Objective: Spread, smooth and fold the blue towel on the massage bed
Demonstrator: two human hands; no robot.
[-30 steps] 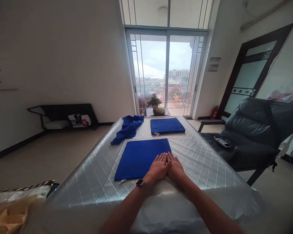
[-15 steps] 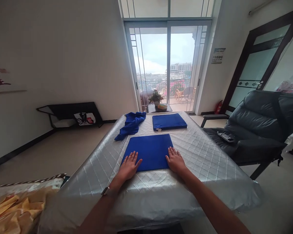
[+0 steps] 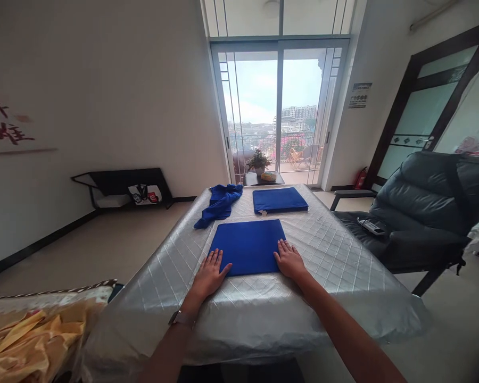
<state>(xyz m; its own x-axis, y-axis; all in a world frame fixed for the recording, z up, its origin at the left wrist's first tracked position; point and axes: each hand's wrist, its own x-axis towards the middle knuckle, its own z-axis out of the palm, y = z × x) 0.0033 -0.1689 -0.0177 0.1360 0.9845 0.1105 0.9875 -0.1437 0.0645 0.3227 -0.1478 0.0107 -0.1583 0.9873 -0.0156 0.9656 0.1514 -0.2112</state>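
A folded blue cloth point(image 3: 248, 246) lies flat near the front of a table under a silver quilted cover point(image 3: 335, 271). My left hand point(image 3: 211, 274) rests open at its near left corner, fingers flat and partly on the cloth. At the near right corner lies my right hand point(image 3: 289, 259), also open and flat on the cloth's edge. Farther back sit a second folded blue cloth point(image 3: 278, 200) and a crumpled blue cloth point(image 3: 219, 204).
A black recliner point(image 3: 419, 213) with a remote point(image 3: 371, 226) on its seat stands right of the table. Yellow fabric in clear plastic point(image 3: 32, 340) lies at the near left. A low black shelf point(image 3: 122, 186) lines the left wall. Glass balcony doors point(image 3: 279, 106) and a potted plant point(image 3: 259, 161) are behind.
My hands were together at the cloth's near right corner a second ago; the left slid across to the near left corner. The view shifted slightly.
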